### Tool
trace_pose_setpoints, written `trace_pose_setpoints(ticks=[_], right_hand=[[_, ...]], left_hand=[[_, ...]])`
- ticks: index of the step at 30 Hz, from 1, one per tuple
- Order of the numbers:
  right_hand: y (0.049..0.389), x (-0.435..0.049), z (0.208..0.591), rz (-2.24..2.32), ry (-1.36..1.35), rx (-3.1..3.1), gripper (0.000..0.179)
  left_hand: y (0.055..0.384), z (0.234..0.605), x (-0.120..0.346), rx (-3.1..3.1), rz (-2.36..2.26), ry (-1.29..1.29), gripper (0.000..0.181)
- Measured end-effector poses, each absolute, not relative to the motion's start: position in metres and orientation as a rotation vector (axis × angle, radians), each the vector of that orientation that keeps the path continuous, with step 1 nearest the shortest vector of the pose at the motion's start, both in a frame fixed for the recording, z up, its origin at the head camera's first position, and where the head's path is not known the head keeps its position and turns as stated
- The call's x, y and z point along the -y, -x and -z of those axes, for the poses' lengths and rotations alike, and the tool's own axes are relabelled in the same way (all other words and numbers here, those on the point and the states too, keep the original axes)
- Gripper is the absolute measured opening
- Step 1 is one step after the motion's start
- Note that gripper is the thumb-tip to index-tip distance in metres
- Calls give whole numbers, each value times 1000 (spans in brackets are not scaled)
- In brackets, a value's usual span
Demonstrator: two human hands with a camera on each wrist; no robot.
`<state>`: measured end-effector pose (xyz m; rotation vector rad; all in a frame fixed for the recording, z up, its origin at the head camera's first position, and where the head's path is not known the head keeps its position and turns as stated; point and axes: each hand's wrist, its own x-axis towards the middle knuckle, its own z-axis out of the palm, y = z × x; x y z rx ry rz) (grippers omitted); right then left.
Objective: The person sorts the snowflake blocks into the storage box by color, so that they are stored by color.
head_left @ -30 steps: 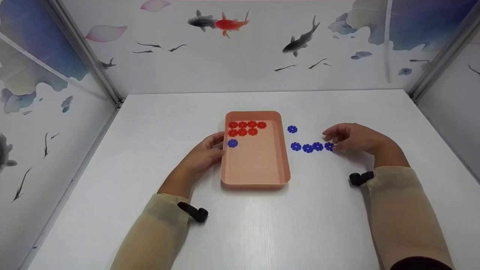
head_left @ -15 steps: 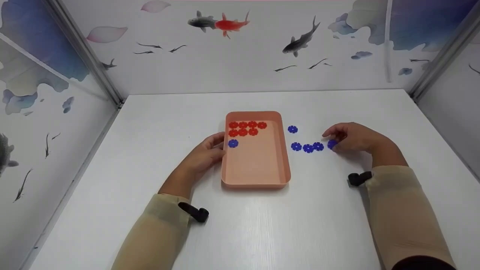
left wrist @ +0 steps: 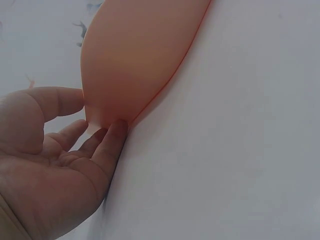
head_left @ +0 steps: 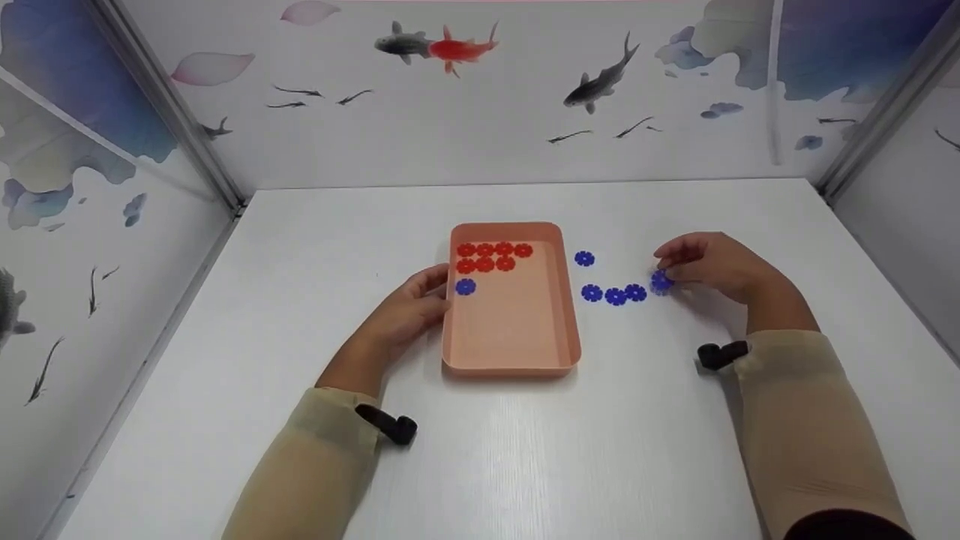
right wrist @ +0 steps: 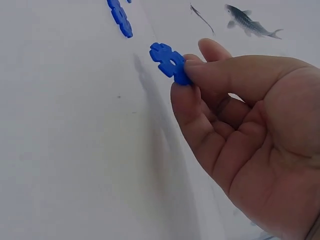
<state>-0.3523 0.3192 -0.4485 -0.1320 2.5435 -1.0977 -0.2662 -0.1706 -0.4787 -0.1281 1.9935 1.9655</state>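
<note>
My right hand [head_left: 709,262] pinches a blue notched snowflake building disc [right wrist: 167,61] between thumb and fingertips, holding it tilted above the tabletop. Nearby on the table, three blue discs lie in a row, with one end at this disc [head_left: 592,293]; a single blue disc [head_left: 584,259] lies farther back. A shallow pinkish-orange tray [head_left: 510,366] stands to their left. Against its left outer wall rest the fingertips and thumb of my left hand [head_left: 405,307]; the left wrist view shows the relaxed fingers touching the wall [left wrist: 135,55]. Inside the tray are several red discs [head_left: 485,264] in two rows and one blue disc [head_left: 466,286].
The white table [head_left: 480,457] is bounded by a back wall [head_left: 495,142] printed with fish and by panels at both sides. Black wrist-camera mounts [head_left: 390,425] stick out from both sleeves.
My right hand has taken the blue disc at the right end of the row and raised it from the table. The left hand and the tray have stayed in place.
</note>
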Motion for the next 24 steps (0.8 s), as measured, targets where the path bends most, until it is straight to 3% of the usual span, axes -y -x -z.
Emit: trace_pose_setpoints(ticks=[24], right_hand=[[323,-205,398,1396,328,-2526,30]], left_hand=[[266,475,170,-1971,-1962,154,71]])
